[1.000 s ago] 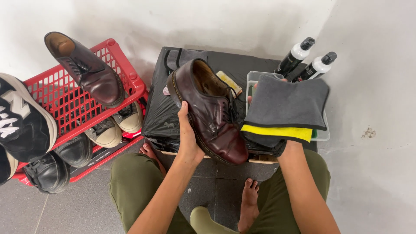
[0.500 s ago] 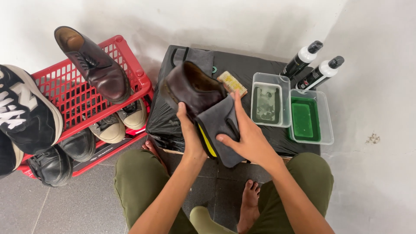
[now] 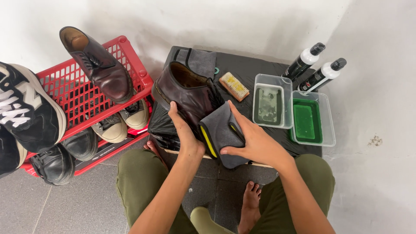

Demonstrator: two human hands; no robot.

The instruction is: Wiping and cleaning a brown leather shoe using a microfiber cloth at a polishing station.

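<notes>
A dark brown leather shoe (image 3: pixel 186 93) rests tilted over the black-covered low table (image 3: pixel 260 69), its toe pointing towards me. My left hand (image 3: pixel 184 132) grips the shoe's side near the toe. My right hand (image 3: pixel 253 138) presses a grey cloth with a yellow edge (image 3: pixel 219 134) flat against the toe, fingers spread over it. The toe itself is hidden under the cloth.
On the table lie a small brush (image 3: pixel 234 86), a clear tub of cloudy liquid (image 3: pixel 269 106), a tub of green liquid (image 3: pixel 310 119) and two black-and-white bottles (image 3: pixel 318 69). A red crate (image 3: pixel 86 99) at left holds another brown shoe (image 3: pixel 97 65), sneakers and black shoes.
The grey cloth, first held up over the tubs on the right, has come down onto the shoe's toe. The shoe has tilted lower, and the view has shifted a little.
</notes>
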